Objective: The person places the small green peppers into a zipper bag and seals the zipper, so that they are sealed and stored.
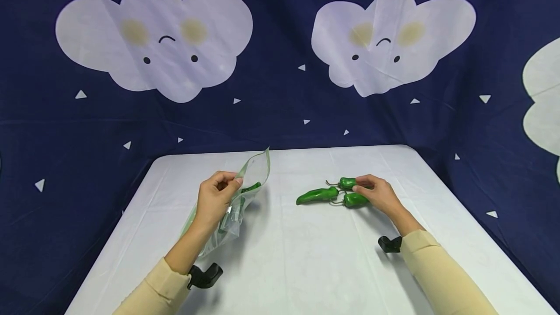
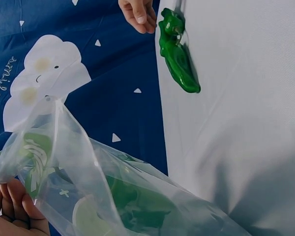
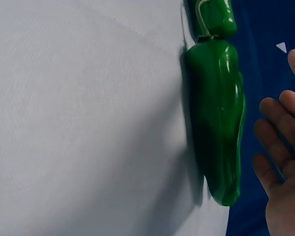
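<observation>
A clear zip bag [image 1: 258,166] with green edging hangs from my left hand [image 1: 214,201], its rim pinched between thumb and fingers. Through the plastic, green peppers [image 2: 137,201] show in the left wrist view, partly blurred by the bag. On the table lie three green peppers: one points left [image 1: 317,195], one is at the back [image 1: 347,183], one in front [image 1: 355,200]. My right hand [image 1: 379,194] hovers at the right ends of the latter two. In the right wrist view its fingers [image 3: 280,125] are spread loosely, apart from the nearest pepper.
The peppers and both hands are over a white-covered table [image 1: 297,266]. Behind it hangs a dark blue cloth [image 1: 280,106] with cloud prints. A black wrist camera mount [image 1: 205,276] sits on the left wrist, another mount [image 1: 389,244] on the right.
</observation>
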`<state>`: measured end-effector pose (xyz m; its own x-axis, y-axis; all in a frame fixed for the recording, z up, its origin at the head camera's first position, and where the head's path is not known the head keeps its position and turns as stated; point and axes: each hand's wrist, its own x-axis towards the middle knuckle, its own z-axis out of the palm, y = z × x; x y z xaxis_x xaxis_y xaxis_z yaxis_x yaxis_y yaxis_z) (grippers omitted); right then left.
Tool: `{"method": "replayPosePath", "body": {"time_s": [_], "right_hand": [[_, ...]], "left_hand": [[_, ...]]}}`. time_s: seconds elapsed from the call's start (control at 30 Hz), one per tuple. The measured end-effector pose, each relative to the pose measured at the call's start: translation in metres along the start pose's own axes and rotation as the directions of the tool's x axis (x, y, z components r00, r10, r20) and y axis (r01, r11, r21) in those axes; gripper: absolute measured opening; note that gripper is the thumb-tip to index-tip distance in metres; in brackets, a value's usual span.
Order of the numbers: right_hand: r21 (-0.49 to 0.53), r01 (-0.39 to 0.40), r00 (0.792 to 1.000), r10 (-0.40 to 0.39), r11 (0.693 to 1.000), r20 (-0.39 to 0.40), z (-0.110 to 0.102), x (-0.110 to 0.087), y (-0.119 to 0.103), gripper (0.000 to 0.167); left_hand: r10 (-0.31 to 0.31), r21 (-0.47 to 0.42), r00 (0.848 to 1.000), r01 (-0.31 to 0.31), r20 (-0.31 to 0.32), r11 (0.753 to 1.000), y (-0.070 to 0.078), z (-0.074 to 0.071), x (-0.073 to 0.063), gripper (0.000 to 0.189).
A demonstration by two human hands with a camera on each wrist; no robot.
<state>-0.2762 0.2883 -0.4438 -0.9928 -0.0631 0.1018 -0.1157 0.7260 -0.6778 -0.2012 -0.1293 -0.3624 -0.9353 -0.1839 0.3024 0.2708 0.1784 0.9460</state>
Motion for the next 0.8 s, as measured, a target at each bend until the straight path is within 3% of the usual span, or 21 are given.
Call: {"method": "replayPosePath", "body": {"time_s": [0.8], "right_hand": [[-0.006,-0.011,1.000,0.011,1.000,-0.005,-0.009,0.003,0.032,0.050]], "left_hand": [[-0.019,0.019,1.000,0.018,0.007,1.000,0.000,0.000,-0.001,0.012]]}}
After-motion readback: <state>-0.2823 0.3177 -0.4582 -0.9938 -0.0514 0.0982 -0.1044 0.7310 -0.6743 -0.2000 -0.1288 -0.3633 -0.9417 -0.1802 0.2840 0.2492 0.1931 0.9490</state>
